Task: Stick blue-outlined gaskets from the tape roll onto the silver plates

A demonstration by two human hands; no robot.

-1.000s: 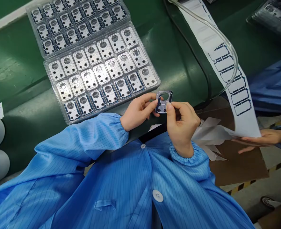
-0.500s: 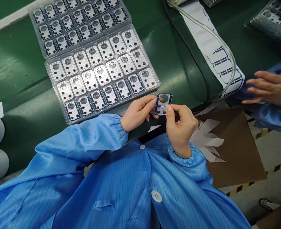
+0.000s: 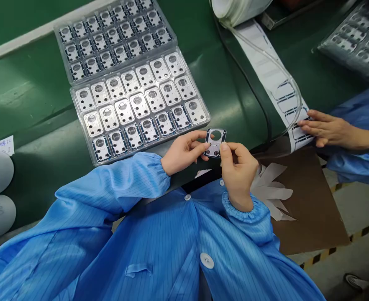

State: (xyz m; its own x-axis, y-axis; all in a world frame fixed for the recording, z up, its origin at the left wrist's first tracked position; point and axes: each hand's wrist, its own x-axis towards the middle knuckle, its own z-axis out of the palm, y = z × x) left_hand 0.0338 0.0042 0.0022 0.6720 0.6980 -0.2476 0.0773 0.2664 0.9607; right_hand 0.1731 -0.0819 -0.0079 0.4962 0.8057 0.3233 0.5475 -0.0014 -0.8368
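Note:
Between my two hands is a small silver metal plate (image 3: 216,146) with a dark blue border, one large round hole and smaller holes. My left hand (image 3: 186,151) pinches its left edge between thumb and fingers. Thumb and fingers of my right hand (image 3: 238,169) close on its lower right edge. Just left of my hands lies a clear plastic tray (image 3: 87,146) with rows of similar plates; those in its nearest row mostly have dark blue borders, while the others look plain silver. Touching its far side, a second tray (image 3: 65,69) holds blue-bordered plates.
At right, a co-worker's hand (image 3: 336,129) touches a white strip (image 3: 270,79) with dark blue frame shapes. A black cable (image 3: 247,69) and a clear tube cross the green table (image 3: 24,104). A brown cardboard box (image 3: 313,200) with white paper strips stands below, right.
The co-worker's hand has moved left and down onto the white strip. My left thumb has shifted further onto the plate, which I still hold with both hands. The view has shifted slightly.

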